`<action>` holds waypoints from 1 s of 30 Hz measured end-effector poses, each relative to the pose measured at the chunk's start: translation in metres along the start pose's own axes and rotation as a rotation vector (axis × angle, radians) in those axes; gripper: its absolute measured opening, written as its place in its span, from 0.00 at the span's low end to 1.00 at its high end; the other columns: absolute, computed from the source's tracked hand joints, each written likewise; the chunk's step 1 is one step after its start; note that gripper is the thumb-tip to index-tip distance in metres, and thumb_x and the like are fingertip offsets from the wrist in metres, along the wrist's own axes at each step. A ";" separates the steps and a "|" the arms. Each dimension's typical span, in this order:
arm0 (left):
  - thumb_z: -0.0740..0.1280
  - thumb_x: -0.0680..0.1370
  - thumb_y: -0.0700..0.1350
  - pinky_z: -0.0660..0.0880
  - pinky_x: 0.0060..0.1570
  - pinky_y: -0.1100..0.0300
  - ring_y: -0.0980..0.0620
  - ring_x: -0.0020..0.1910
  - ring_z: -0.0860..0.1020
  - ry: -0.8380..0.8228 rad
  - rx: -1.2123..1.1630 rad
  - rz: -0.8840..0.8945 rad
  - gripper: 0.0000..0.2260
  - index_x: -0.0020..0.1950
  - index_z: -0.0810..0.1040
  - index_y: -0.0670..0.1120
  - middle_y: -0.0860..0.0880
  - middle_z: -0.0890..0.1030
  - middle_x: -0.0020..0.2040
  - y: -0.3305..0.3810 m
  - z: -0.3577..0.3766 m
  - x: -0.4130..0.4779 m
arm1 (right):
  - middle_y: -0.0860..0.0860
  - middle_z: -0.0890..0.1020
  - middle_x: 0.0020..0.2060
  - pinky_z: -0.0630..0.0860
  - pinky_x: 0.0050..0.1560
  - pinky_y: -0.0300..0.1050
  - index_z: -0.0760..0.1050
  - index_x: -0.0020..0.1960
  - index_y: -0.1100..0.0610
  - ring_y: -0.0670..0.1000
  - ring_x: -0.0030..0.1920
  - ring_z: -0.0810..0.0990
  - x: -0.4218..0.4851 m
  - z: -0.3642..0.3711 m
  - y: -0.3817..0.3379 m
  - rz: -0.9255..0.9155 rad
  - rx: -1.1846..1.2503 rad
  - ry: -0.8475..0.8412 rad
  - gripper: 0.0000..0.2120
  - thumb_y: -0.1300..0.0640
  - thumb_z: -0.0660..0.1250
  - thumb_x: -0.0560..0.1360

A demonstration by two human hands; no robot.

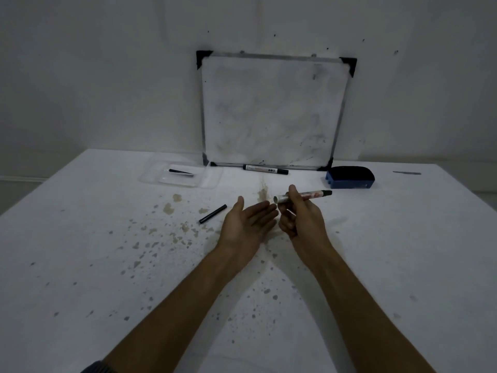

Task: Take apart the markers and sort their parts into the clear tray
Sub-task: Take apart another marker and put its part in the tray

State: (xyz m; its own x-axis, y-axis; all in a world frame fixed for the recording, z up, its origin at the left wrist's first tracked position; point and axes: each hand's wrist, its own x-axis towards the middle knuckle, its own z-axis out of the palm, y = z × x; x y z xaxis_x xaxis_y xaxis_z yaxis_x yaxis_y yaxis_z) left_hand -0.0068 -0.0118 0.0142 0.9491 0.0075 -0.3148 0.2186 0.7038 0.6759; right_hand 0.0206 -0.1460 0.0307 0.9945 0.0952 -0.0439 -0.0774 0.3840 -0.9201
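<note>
A white-barrelled marker [302,196] with a black tip is gripped by the right hand [298,218]; the left hand [248,220] is held open, palm up, just beside its open end

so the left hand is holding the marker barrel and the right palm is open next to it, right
Not quite: the hands are swapped. The head view shows the right hand holding the marker barrel, while the left hand is the open palm beside it.

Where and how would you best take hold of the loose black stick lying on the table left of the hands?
Pinch the black stick across its middle, coming from above. It lies flat and slanted on the table with bare space either side, and the open left hand is nearest.
</note>
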 end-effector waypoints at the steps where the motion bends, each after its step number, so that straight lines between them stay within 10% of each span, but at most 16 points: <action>1: 0.52 0.87 0.58 0.76 0.65 0.49 0.38 0.68 0.79 -0.018 -0.107 -0.055 0.30 0.67 0.77 0.33 0.34 0.81 0.66 0.002 -0.002 0.000 | 0.52 0.78 0.35 0.68 0.27 0.37 0.76 0.49 0.61 0.44 0.27 0.71 -0.005 0.003 -0.002 -0.088 -0.070 0.046 0.15 0.48 0.65 0.82; 7: 0.47 0.86 0.61 0.77 0.61 0.48 0.41 0.59 0.84 -0.054 -0.184 -0.112 0.34 0.68 0.81 0.38 0.37 0.86 0.60 0.006 -0.008 -0.003 | 0.50 0.87 0.45 0.84 0.46 0.41 0.77 0.58 0.56 0.44 0.42 0.85 -0.044 0.032 0.038 -0.278 -0.961 -0.210 0.15 0.44 0.64 0.82; 21: 0.48 0.84 0.65 0.76 0.66 0.46 0.39 0.59 0.85 -0.180 -0.204 -0.102 0.37 0.66 0.82 0.36 0.37 0.81 0.68 0.013 -0.007 -0.003 | 0.44 0.84 0.38 0.80 0.39 0.32 0.76 0.49 0.51 0.42 0.36 0.84 -0.039 0.034 0.025 -0.418 -0.842 -0.032 0.04 0.52 0.66 0.81; 30: 0.50 0.85 0.63 0.73 0.70 0.44 0.37 0.73 0.75 -0.193 -0.162 -0.138 0.34 0.71 0.78 0.36 0.36 0.79 0.70 0.019 -0.003 -0.007 | 0.41 0.85 0.43 0.81 0.44 0.33 0.73 0.62 0.49 0.37 0.44 0.85 -0.030 0.025 0.024 -0.281 -0.732 -0.045 0.13 0.45 0.67 0.80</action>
State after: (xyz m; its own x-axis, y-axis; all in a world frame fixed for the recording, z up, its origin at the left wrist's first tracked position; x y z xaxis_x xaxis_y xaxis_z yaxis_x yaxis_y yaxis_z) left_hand -0.0098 0.0037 0.0278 0.9418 -0.2209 -0.2536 0.3248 0.7931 0.5153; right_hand -0.0128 -0.1167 0.0194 0.9647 0.1276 0.2303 0.2590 -0.3023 -0.9174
